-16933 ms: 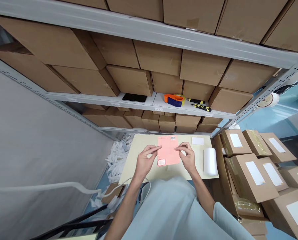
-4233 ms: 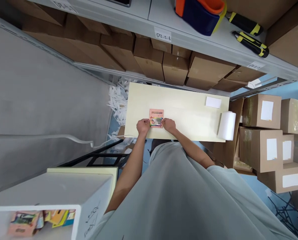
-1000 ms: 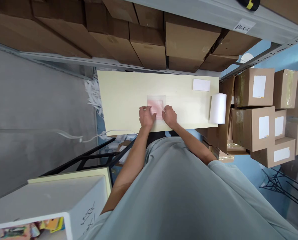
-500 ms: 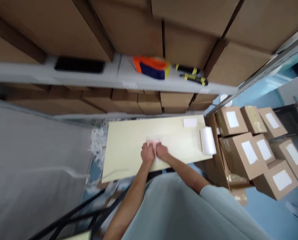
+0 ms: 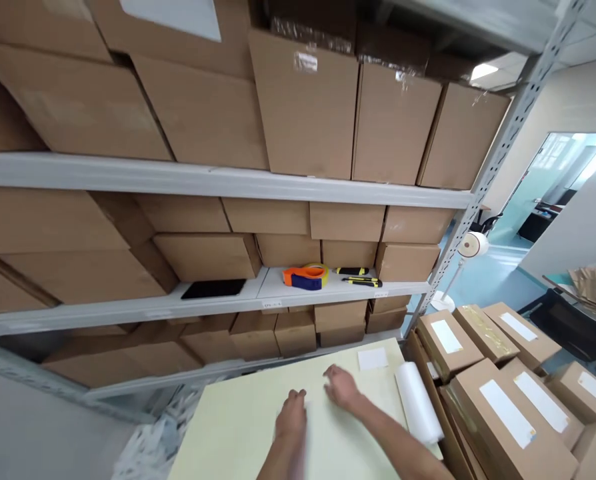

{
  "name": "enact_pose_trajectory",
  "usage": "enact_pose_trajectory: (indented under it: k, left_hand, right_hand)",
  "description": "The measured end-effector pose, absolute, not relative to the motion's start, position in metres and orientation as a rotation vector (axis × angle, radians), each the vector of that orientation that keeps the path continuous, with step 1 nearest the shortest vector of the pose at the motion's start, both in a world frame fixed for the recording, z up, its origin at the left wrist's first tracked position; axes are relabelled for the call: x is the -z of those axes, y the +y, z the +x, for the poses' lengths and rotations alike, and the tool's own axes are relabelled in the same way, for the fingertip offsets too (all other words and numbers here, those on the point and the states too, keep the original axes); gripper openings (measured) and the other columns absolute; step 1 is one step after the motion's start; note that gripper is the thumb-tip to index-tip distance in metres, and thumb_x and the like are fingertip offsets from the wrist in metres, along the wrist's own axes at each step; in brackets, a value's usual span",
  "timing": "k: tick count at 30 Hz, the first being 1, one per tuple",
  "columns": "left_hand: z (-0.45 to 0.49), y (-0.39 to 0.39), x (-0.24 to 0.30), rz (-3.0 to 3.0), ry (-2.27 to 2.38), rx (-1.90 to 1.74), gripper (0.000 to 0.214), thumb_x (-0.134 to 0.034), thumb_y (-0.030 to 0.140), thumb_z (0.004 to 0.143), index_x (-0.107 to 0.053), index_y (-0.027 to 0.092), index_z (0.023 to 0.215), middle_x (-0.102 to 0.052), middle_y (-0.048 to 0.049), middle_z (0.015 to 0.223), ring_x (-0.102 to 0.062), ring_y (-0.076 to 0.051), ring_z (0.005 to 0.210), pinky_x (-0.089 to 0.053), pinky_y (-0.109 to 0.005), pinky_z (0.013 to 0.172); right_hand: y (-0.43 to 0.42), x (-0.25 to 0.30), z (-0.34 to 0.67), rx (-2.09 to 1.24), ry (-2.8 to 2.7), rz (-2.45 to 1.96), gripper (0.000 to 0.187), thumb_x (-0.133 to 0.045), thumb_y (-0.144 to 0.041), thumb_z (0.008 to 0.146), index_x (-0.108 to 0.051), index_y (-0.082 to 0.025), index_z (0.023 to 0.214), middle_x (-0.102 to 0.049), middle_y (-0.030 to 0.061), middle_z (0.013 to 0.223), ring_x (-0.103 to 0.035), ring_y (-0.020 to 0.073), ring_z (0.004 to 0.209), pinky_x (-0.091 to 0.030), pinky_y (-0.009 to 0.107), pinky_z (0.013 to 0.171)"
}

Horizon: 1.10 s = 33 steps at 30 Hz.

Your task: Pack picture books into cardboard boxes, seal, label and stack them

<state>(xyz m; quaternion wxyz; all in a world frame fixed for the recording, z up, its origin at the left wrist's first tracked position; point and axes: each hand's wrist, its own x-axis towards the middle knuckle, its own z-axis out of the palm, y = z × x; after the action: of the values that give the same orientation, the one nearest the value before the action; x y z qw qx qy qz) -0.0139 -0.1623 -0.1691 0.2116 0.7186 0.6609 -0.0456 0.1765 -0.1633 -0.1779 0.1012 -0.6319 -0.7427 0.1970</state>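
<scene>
My left hand [image 5: 291, 415] is just above the pale yellow tabletop [image 5: 238, 413], its fingers loosely bent and nothing visible in them. To its right, my right hand [image 5: 342, 387] has its fingers partly curled and apart, holding nothing, close to a small white sheet [image 5: 373, 359] near the table's far edge. A pinkish blur [image 5: 299, 460] shows beside my left forearm; I cannot make out what it is. A white roll [image 5: 418, 403] lies along the table's right side.
Metal shelving [image 5: 228, 181] stacked with cardboard boxes [image 5: 305, 113] rises behind the table. On a shelf sit a tape dispenser [image 5: 305, 277], utility knives [image 5: 362, 282] and a black flat object [image 5: 214, 289]. Labelled cartons [image 5: 508, 420] stand at right; white scraps [image 5: 153, 433] lie at left.
My hands have come apart and off the pinkish packet they pressed on the table; the packet is no longer clearly seen. The view has tilted up towards the shelves.
</scene>
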Motion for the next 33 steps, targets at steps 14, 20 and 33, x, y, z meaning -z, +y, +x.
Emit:
enact_pose_trajectory:
  k: [14,20,33]
  left_hand:
    - [0.120,-0.037,-0.057,2.554,1.370,-0.642,0.038,-0.056,0.017,0.103,-0.074,0.023,0.136,-0.067,-0.0139,0.143,-0.071,-0.029,0.125,-0.059,-0.038,0.101]
    - [0.125,-0.050,-0.051,2.577,1.334,-0.580,0.038,-0.056,0.017,0.103,-0.076,0.025,0.134,-0.069,-0.0125,0.141,-0.072,-0.028,0.122,-0.060,-0.037,0.100]
    - [0.017,-0.134,0.163,1.936,1.614,0.006,0.035,-0.064,0.012,0.089,-0.083,0.023,0.116,-0.082,-0.0111,0.119,-0.075,-0.028,0.118,-0.055,-0.037,0.110]
  right_hand:
    - [-0.031,-0.038,0.314,0.123,-2.043,-2.154,0.066,-0.070,-0.030,0.103,-0.053,-0.012,0.164,-0.054,0.0263,0.167,-0.050,0.0358,0.153,-0.043,0.047,0.122]
    - [-0.038,-0.044,0.320,0.201,-2.032,-2.112,0.036,-0.061,-0.013,0.103,-0.070,-0.016,0.138,-0.073,0.0201,0.134,-0.061,0.0297,0.131,-0.048,0.041,0.112]
    - [-0.187,0.135,0.273,-0.448,-2.111,-2.155,0.041,-0.050,-0.031,0.106,-0.046,-0.015,0.144,-0.061,0.0199,0.141,-0.072,0.0284,0.104,-0.057,0.039,0.088]
